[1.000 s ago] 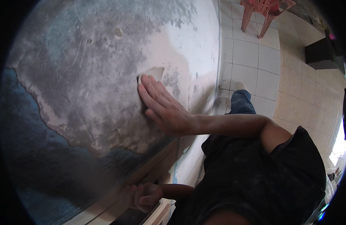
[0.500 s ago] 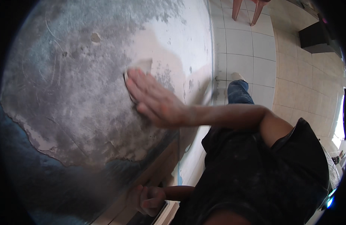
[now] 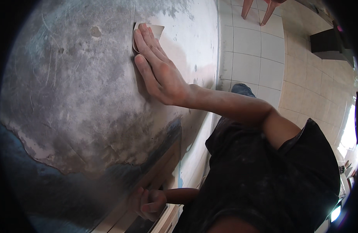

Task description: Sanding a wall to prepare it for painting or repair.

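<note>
My right hand lies nearly flat against a patchy grey and white wall, its fingers stretched over a folded sheet of beige sandpaper. The sandpaper is pressed to the wall under my fingers, and one corner sticks out past the fingertips. Lower down in view, my left hand has its fingers curled by a brown wooden frame. What is inside that curl, if anything, cannot be made out.
The coating has a ragged edge above a dark blue area. Light floor tiles run along the wall's foot. Beyond stand a reddish-brown chair and a dark box-shaped thing. My jeans-covered leg is beside the wall.
My right hand has slid upward in the view along the wall with the sandpaper. My left hand has barely shifted. The light-coloured foot below my jeans has gone out of sight.
</note>
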Available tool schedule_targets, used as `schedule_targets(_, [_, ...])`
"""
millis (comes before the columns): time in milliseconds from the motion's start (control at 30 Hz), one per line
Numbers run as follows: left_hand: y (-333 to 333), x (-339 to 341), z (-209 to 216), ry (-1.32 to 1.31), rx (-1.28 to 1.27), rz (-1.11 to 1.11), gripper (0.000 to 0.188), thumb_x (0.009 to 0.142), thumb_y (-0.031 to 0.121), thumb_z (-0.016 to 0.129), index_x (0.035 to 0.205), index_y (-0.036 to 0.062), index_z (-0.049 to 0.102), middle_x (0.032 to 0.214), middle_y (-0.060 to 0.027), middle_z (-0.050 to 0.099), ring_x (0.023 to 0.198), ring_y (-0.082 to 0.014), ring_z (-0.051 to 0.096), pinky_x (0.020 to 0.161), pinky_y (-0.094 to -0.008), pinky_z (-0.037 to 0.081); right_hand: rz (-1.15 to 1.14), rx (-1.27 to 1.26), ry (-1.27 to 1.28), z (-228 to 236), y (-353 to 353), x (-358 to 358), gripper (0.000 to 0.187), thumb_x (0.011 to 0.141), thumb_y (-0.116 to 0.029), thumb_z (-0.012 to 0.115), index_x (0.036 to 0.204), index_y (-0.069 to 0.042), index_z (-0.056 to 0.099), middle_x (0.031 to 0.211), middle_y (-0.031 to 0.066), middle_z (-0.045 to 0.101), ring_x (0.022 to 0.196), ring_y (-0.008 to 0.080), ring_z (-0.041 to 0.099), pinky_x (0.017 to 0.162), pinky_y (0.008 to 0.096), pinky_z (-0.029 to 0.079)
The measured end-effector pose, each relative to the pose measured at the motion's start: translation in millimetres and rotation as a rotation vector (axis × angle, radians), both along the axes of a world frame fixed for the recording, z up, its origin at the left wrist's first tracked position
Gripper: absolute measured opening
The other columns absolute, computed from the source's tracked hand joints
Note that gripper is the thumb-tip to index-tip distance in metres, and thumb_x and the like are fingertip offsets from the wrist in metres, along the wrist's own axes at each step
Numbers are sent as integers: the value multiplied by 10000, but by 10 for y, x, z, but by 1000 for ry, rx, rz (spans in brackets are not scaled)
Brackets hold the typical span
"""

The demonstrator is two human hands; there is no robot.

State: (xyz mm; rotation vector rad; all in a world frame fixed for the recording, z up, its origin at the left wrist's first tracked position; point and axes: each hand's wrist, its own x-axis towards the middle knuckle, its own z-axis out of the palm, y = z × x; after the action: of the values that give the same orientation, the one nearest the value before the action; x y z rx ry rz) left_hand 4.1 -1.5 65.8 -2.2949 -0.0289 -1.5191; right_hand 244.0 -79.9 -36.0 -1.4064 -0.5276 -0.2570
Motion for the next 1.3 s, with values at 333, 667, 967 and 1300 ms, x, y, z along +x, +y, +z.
schedule_targets(333, [-5,-27,-32,-13,1,80,539,972,193,318,478,80,503,489,-94,558,448,-194,527,449,-305,449,68,-46,-6,-134,94,-114,585,1000,-182,367,1463,87,131,1525,318,91,1435,428,81,1177,491,102])
schedule_targets(667, [-44,17,-36,15,-13,192,517,964,190,366,468,89,472,496,-68,559,474,-182,528,517,-308,436,222,-73,7,-86,28,-602,594,1002,-203,349,1460,98,119,1535,293,102,1441,414,73,1177,503,85])
schedule_targets(967, [-15,2,-76,-12,51,112,542,973,215,366,459,89,484,481,-53,558,449,-179,515,528,-315,432,148,17,-19,38,63,-584,587,992,-193,390,1461,74,157,1527,296,126,1439,416,89,1173,510,111])
schedule_targets(1300, [7,9,-153,-187,-28,162,572,985,245,383,444,87,482,460,-60,540,434,-177,505,520,-313,416,158,-31,-132,-62,77,-665,651,955,-173,495,1479,32,166,1541,247,152,1446,381,107,1169,515,120])
